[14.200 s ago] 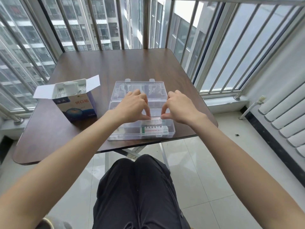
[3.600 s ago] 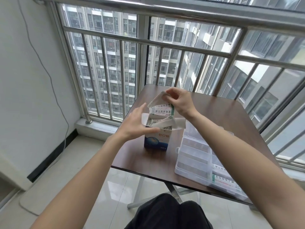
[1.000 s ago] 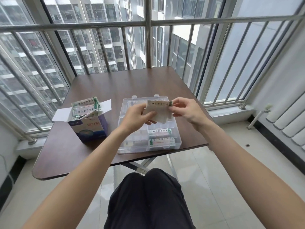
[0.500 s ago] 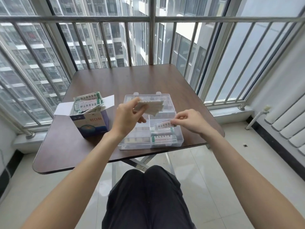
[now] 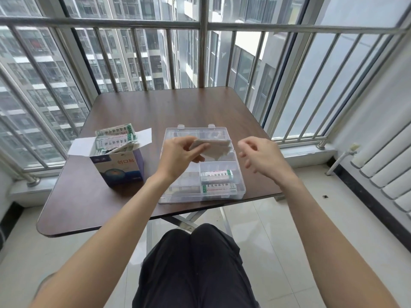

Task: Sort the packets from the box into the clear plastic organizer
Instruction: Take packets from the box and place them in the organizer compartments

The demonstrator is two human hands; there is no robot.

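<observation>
Stack of packets (image 5: 214, 147), pale backs up, pinched in the left hand (image 5: 180, 155) just above the middle of the frame, held over the far half of the organizer (image 5: 241, 187). Fingers curled under the stack, thumb on top. Right hand (image 5: 261, 155) to the right of the stack, raised over the organizer's right edge, loosely spread and empty, touching nothing. Organizer clear, lid off or folded back (hard to tell), lying flat near the front edge of the worktop (image 5: 155, 107), right of centre. Two filled compartments at its lower right: one packet (image 5: 215, 175) with green print, a second packet (image 5: 219, 188) just in front of it, both face up and lying crosswise. Other compartments see-through, contents unclear. Box (image 5: 121, 167) to the left of the organizer, well apart from it, blue and white, upright, flaps open. More packets (image 5: 115, 140) sticking up out of its top, fanned and tilted. Worktop dark brown, rounded corners, folding metal legs below. Dark trousers (image 5: 191, 263) at the bottom centre. Metal railing (image 5: 203, 52) across the upper frame, high-rise blocks beyond. White radiator (image 5: 391, 172) at the right edge.
</observation>
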